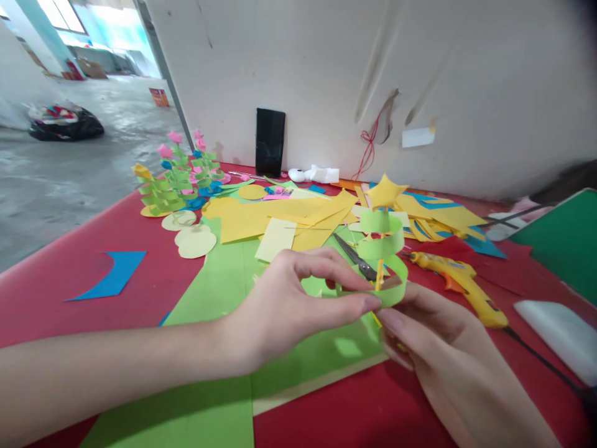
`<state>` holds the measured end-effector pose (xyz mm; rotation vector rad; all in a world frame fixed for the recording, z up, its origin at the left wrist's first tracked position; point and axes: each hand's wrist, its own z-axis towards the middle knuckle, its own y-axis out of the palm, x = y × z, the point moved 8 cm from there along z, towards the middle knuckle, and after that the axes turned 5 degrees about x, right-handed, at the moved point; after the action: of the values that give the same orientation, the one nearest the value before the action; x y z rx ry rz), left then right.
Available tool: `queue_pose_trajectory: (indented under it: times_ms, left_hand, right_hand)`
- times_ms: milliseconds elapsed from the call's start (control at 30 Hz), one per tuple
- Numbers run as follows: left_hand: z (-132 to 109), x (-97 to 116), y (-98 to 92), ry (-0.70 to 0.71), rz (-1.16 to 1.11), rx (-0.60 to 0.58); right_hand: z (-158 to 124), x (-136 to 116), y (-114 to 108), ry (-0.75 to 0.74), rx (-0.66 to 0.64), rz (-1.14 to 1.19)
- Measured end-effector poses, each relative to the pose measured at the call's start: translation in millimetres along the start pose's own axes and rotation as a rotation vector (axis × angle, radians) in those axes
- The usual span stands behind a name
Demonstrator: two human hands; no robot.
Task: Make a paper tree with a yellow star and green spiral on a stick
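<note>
Between thumb and index finger, my left hand (303, 298) pinches the lower end of a green paper strip (383, 247) that coils around a thin yellow stem (380, 275). My right hand (438, 336) grips the foot of that stem from the right, its fingertips close to the left thumb. A folded yellow paper star (385, 191) tops the upright stem. Behind the hands lie dark scissors (357, 256), partly hidden by the left hand and the strip. To the right rests a yellow glue gun (459, 286) with an orange trigger.
Green paper sheets (196, 398) cover the middle of the red table (32, 298). Paper flowers with pink and yellow stars (175, 180) stand at the back left. Pale paper circles (196, 240), a blue scrap (114, 274) and yellow sheets (252, 214) lie around. A phone (270, 142) leans on the wall.
</note>
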<state>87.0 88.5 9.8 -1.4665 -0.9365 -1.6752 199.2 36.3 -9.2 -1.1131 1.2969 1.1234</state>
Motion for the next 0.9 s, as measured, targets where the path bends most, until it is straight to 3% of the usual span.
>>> queue_pose_trajectory:
  times_ms: [467,900]
  left_hand:
    - [-0.8,-4.6,-3.0,-0.039,0.016,0.03]
    - [0.0,-5.3,-3.0,-0.057,0.074,0.018]
  right_hand:
    - [0.6,2.1,-2.7,-0.004,0.018,-0.018]
    - [1.0,-3.7,-6.0,-0.103,0.072,-0.157]
